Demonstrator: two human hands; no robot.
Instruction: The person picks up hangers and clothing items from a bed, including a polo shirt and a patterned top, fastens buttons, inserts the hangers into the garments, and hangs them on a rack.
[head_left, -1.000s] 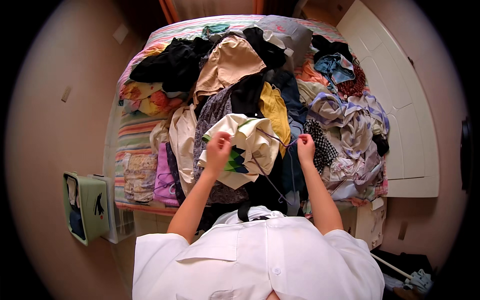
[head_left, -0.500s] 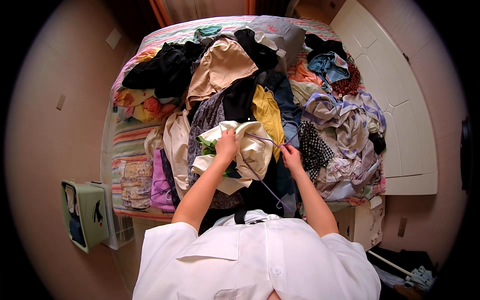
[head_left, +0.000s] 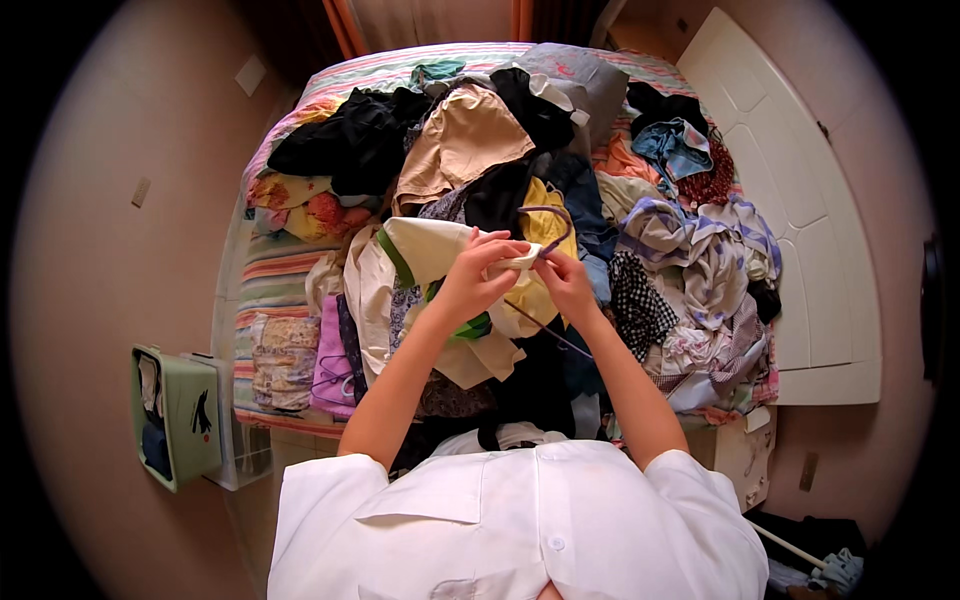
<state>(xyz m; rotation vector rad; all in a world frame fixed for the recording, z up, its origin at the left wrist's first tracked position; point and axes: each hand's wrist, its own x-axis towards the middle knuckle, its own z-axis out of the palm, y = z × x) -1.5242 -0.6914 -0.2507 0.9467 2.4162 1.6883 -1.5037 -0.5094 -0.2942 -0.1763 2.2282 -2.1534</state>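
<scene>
A cream garment with green trim (head_left: 430,248) hangs from my left hand (head_left: 482,275), whose fingers pinch a gathered bit of its cloth near the hanger. My right hand (head_left: 567,286) is closed on a thin purple hanger (head_left: 567,225) just below its hook. The two hands almost meet, and the hook curves up beyond them. One hanger arm slants down past my right wrist; the rest is hidden by cloth and fingers. Beneath lie yellow cloth (head_left: 545,198), blue jeans (head_left: 585,210) and a patterned grey garment.
Clothes cover the bed, with tan shorts (head_left: 465,135) at the far middle and a heap of checked and striped garments (head_left: 710,250) at right. Folded clothes (head_left: 285,362) sit near left. A green bin (head_left: 180,420) stands left of the bed; a white panel (head_left: 800,230) is at right.
My hands have come together. The hanger's hook now points up and away from me, and the cream garment has been lifted and gathered near the hook.
</scene>
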